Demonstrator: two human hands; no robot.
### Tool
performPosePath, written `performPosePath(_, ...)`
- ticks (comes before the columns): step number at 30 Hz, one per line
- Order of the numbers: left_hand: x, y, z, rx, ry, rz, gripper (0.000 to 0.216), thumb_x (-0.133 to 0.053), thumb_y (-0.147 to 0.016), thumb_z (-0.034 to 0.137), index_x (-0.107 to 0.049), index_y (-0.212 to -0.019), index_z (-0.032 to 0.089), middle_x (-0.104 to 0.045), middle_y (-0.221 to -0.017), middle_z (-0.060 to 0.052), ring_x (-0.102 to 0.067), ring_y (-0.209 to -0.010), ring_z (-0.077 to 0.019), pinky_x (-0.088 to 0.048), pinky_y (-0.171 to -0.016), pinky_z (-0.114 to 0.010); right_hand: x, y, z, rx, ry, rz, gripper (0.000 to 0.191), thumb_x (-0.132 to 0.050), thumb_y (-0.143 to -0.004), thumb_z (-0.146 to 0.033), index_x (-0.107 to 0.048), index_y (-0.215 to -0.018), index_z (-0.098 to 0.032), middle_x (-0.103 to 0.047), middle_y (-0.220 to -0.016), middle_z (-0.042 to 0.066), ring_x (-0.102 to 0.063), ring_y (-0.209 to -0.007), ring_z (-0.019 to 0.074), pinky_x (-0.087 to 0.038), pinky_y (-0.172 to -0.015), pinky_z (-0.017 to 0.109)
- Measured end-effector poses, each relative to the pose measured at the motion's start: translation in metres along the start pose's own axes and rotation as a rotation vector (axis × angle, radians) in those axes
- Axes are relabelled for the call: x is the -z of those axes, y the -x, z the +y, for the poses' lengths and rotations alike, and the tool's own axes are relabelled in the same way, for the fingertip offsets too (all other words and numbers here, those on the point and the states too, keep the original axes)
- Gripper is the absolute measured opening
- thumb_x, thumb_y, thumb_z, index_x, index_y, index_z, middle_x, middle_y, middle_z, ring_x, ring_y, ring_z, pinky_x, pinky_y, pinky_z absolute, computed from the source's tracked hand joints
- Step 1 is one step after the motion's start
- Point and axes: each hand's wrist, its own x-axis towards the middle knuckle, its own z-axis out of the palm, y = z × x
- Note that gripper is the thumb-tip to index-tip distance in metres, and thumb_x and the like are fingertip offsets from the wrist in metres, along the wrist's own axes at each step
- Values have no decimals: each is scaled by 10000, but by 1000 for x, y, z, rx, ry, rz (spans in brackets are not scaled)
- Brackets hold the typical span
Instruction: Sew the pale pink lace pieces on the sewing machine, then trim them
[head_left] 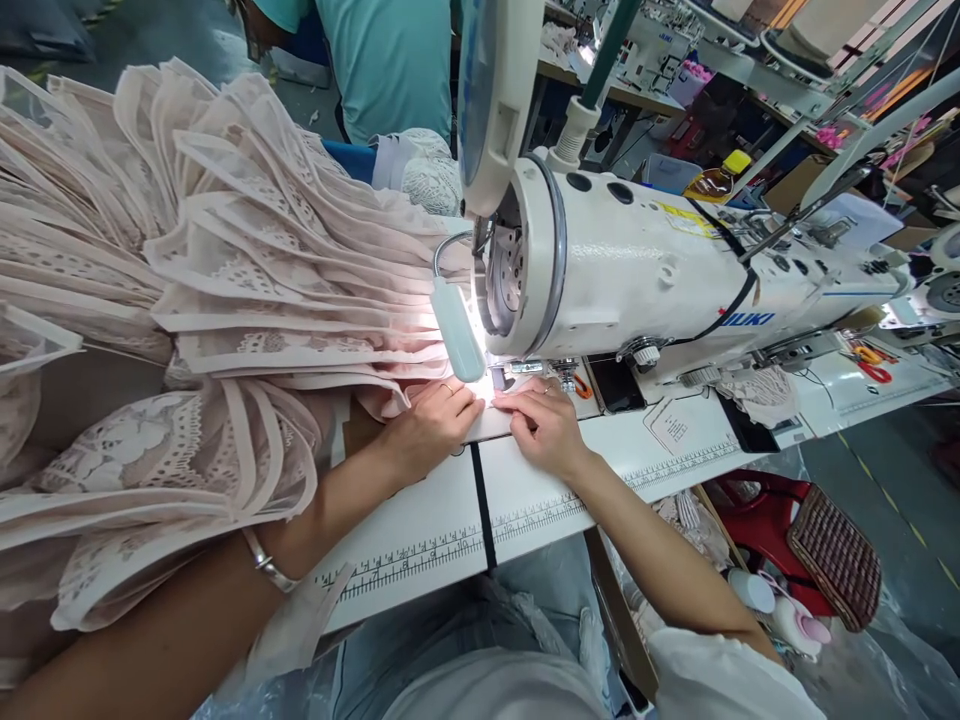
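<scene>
My left hand (436,428) lies just left of the needle area of a white sewing machine (615,260). Its fingers are bent and pressed together on the edge of a pale pink lace piece (386,398). On the other side, my right hand (549,425) has its fingers curled, index tip pointing at the lit spot. What the right fingers hold is lost in the glare. The fingertips of both hands nearly meet in front of the presser foot (521,370). A small lamp (459,330) hangs directly above and partly hides the needle.
Stacked lace pieces (247,230) cover the left side. A ruler-marked table edge (420,565) runs before me. Orange-handled snips (581,386) lie beside the machine, and a phone-like dark panel (616,383) is set further right. A person in teal (394,70) sits beyond; a red stool (765,510) stands right.
</scene>
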Motion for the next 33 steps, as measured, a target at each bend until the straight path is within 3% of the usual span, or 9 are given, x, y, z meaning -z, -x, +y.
performPosePath(8,-6,1,0,48,88,-56,210,-430,-908,60,-618,-847,129,-588,-778,-39,-516,-778,-170,-425,-679,-276,7,-2,-1,142,100,-100,338,-454,-815,-57,-728,-967,-185,-719,-977,25,-608,-886,168,-477,-802,334)
performPosePath(11,-7,4,1,106,156,-80,201,-431,-902,59,-616,-875,135,-612,-888,-60,-539,-857,-181,-456,-727,-289,7,-3,-1,145,140,-127,321,-447,-849,-60,-726,-951,-181,-710,-961,35,-594,-899,174,-459,-808,335)
performPosePath(15,-8,15,-3,226,316,-115,312,-404,-867,42,-594,-1083,164,-592,-1165,-94,-555,-1062,-205,-508,-854,-333,3,-1,1,18,103,-126,331,-447,-872,-58,-735,-871,-219,-688,-996,24,-588,-915,160,-451,-839,320)
performPosePath(19,-10,22,-10,128,350,-96,473,-405,-834,9,-523,-1252,196,-556,-1306,-85,-517,-1211,-216,-489,-963,-364,1,2,2,-24,72,-126,342,-457,-877,-47,-741,-881,-235,-665,-1068,26,-591,-943,156,-457,-830,310)
performPosePath(22,-10,18,-12,73,277,-94,369,-428,-869,32,-564,-1181,173,-615,-1210,-96,-546,-1151,-227,-483,-923,-382,0,3,3,11,68,-104,335,-459,-882,-52,-742,-888,-231,-683,-1061,26,-586,-971,172,-460,-853,336)
performPosePath(28,-3,4,-12,16,149,-89,224,-417,-904,47,-618,-913,146,-654,-886,-53,-569,-829,-174,-457,-706,-293,-2,1,4,22,20,-59,322,-450,-885,-47,-727,-890,-213,-724,-961,11,-618,-905,155,-467,-855,347)
performPosePath(33,-2,4,-12,66,194,-71,216,-418,-900,53,-606,-858,151,-627,-848,-45,-536,-821,-170,-446,-702,-284,0,0,1,24,18,-59,328,-435,-875,-36,-715,-926,-199,-726,-967,5,-626,-916,153,-468,-858,340)
